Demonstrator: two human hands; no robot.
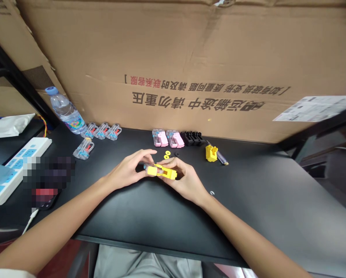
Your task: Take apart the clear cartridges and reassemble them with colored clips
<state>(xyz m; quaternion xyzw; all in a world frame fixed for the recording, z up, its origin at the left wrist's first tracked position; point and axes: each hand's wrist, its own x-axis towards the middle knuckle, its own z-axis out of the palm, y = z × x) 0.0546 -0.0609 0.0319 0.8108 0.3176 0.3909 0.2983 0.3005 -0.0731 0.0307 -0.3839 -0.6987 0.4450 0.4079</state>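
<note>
Head view shows both hands meeting over the middle of the black table (150, 216), sharing one yellow-and-clear plastic assembly (170, 173). The left hand (129, 168) has thumb and fingers curled about its clear left end; the right hand (189, 179) grips the yellow right end. Whether the fit between clear and yellow portions is flush cannot be told. Handling it well probably means letting the right hand steady the yellow shell while the left makes small adjustments, keeping both ends in line and pressing evenly, since thin plastic could flex or slip. Small pieces need care too: two yellow rings (167, 153) lie just beyond the hands, and a white C-shaped clip (212, 192) sits just beside the right wrist, where a forearm could sweep it away.
</note>
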